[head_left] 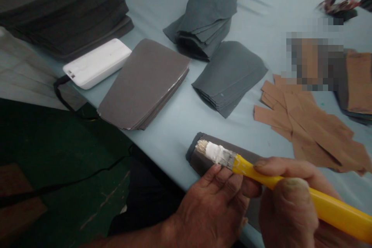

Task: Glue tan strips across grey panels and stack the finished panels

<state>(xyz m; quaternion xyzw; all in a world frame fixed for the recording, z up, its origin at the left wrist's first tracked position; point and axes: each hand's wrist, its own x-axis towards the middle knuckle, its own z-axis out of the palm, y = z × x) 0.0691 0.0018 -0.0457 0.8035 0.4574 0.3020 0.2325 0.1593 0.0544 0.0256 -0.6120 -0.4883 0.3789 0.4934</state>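
My right hand (293,205) grips a paintbrush (258,176) by its yellow handle. White paste coats the lower bristles and part of the metal ferrule, and the bristle tips lie over one end of a long dark grey piece (229,145) of fabric-like sheet. That piece has a folded-looking, bluish-grey end and lies along the table edge. My left hand (212,209) bears down on it with bent fingers, just below the brush. Both hands cover much of the piece, so its near part is largely hidden.
On the light blue table (162,155) are a brown-grey stack (145,85), two bluish-grey stacks (209,11) (229,73) and loose tan strips (314,124). A white power bank (99,64) with a black cable sits beside a tall dark stack (64,11). Part of the right side is pixelated.
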